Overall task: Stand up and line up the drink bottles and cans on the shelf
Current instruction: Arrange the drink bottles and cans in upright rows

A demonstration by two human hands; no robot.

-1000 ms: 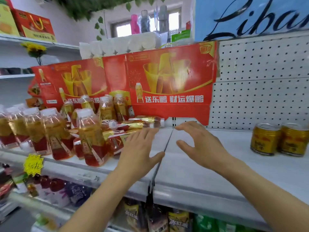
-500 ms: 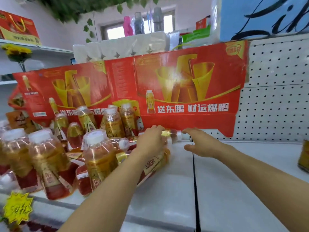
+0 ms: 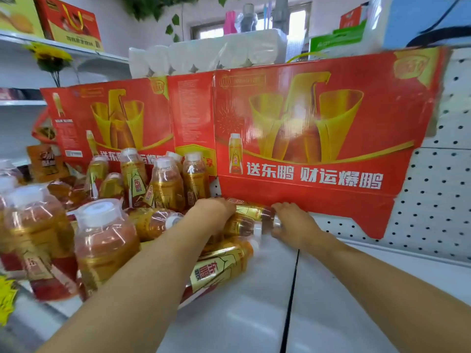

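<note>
Since half a second before, we had closed both hands on the fallen bottle (image 3: 251, 212) lying at the shelf (image 3: 356, 301) back: left hand (image 3: 216, 208) clamped over its body, right hand (image 3: 290, 222) at its cap end. Another toppled bottle (image 3: 221, 266) lay just in front; upright bottles (image 3: 165, 182) crowded left, red cardboard (image 3: 318, 149) behind.

Backing: red cardboard display (image 3: 305, 149) upright against white pegboard (image 3: 443, 200).
Above: toilet-paper rolls (image 3: 204, 56).
Upper left: sunflower (image 3: 51, 56).
</note>
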